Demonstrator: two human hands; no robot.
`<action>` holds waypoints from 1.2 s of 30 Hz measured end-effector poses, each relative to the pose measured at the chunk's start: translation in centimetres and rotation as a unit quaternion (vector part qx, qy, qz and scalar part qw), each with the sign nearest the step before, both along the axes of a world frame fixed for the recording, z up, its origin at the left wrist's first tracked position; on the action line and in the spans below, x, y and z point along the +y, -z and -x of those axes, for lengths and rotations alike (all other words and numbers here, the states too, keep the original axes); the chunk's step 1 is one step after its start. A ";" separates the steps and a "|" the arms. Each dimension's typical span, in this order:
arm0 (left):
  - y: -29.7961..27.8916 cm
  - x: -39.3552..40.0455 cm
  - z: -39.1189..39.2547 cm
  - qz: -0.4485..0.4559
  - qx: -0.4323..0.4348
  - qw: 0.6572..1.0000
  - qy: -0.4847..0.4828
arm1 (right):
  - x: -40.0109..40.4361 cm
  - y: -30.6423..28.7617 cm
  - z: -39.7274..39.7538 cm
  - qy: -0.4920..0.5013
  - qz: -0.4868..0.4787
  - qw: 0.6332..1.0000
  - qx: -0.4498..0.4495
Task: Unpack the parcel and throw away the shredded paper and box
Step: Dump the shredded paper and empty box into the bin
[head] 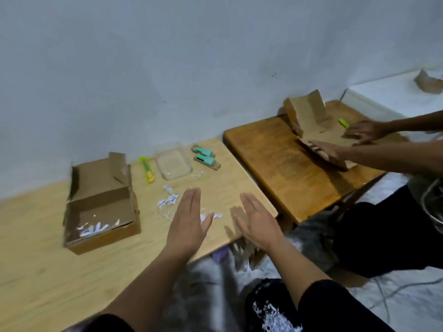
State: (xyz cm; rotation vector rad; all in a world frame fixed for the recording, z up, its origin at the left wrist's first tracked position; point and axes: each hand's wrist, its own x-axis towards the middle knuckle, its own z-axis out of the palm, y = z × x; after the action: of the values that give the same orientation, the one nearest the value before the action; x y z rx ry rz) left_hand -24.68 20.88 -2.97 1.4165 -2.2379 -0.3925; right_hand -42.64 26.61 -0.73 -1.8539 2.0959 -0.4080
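Head view shows box [100,202] opened at left, shredded paper [169,201] still strewn mid-frame, left hand [189,221] and right hand [257,221] flat, empty

- Your light table [36,271] runs along the wall
- On it, at your left, the open box [100,204], a few white shreds in its near corner
- Right of the box: a yellow-green cutter [147,170], a clear tray [173,164], then two green-topped items [206,159] on card
- Loose shreds [169,200] lie on the bare wood in front of the tray
- A darker table [275,164] butts against yours on the right
- It carries a second torn box [311,125] and a small green cutter [344,122] just beside it
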 end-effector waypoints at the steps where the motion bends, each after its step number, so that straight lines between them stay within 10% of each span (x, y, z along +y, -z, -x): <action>1: 1.2 -0.4 -1.2 -0.009 -0.013 1.000 0.010 | -0.4 0.9 -0.7 -0.009 -0.001 1.000 -0.001; 8: 9.4 -1.3 -5.7 -0.163 -0.056 0.985 -0.009 | -2.5 8.1 -1.9 -0.071 -0.053 0.996 0.008; 19: 12.7 -8.8 -6.4 -0.145 -0.097 0.979 -0.106 | -13.3 13.3 -0.5 -0.130 -0.058 0.990 -0.003; 36: 13.1 -14.3 -3.7 -0.140 -0.104 0.984 0.038 | -22.4 13.4 -1.0 -0.310 -0.039 0.948 -0.063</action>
State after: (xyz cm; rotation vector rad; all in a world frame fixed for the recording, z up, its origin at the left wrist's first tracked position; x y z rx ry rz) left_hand -20.97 6.62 -16.05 1.5784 -2.4880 -0.6326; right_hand -41.64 4.21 -14.15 -2.2327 1.3216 -0.2664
